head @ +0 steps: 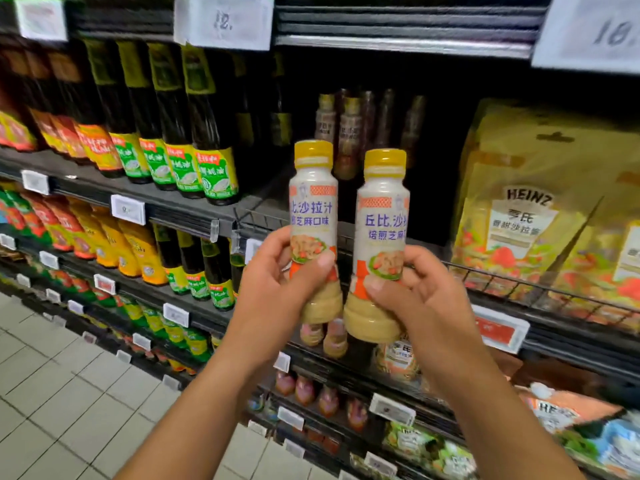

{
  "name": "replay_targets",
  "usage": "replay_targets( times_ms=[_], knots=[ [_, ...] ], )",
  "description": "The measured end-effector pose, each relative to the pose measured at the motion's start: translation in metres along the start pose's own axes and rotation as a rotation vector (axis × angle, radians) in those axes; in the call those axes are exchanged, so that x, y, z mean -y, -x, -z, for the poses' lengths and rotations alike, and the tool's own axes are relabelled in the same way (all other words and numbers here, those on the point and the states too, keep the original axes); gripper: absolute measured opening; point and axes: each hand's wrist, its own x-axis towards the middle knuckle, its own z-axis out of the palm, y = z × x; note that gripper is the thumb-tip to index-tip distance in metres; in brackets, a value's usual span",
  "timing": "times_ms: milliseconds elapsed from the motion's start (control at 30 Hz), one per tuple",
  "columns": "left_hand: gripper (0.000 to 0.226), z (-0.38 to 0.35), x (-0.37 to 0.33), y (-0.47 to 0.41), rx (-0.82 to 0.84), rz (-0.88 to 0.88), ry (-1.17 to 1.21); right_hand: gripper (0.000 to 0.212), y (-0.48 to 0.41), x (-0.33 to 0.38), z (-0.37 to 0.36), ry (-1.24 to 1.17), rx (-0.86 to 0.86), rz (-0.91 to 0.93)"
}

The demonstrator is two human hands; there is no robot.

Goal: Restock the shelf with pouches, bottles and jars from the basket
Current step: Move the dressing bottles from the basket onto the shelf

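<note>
Right in front of the shelf [86, 181], both hands are up and each one has a bottle of the same creamy sesame salad dressing, so that's two bottles side by side, upright, nearly touching at the bottom. So the left hand [273, 282] is wrapped round the lower half of the left bottle [313, 206], thumb across the front of the label and fingers curled behind it. Same deal with the right hand [419, 292] on the right bottle [382, 216], thumb pressed on the front just under the salad picture, fingers round the far side. Both bottles have yellow caps, pale sauce up top with a darker beige layer at the bottom, and white labels with purple Chinese lettering. They're held in the air in front of a gap in the shelf, not standing on it. Back in that gap a few brownish bottles [349, 133] stand deep in the shadow. Left of the gap is a row of tall dark oil bottles [180, 133] with green and red labels, and to the right sit big yellow Heinz pouches [526, 209] behind a low wire rail [519, 282]. White price tags [128, 209] are clipped along the shelf edges, plus one red tag [498, 329] near the right wrist. Lower shelves carry more bottles and pouches, too blurry to read. Pale floor tiles [52, 375] show bottom left.
</note>
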Motion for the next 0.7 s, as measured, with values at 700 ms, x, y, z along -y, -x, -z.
replay_targets(
  times_ms=[700],
  knots=[
    [0.042, 0.033, -0.021, -0.147, 0.282, -0.018, -0.104, 0.056, -0.117, 0.015, -0.023, 0.133, -0.352, 0.092]
  ],
)
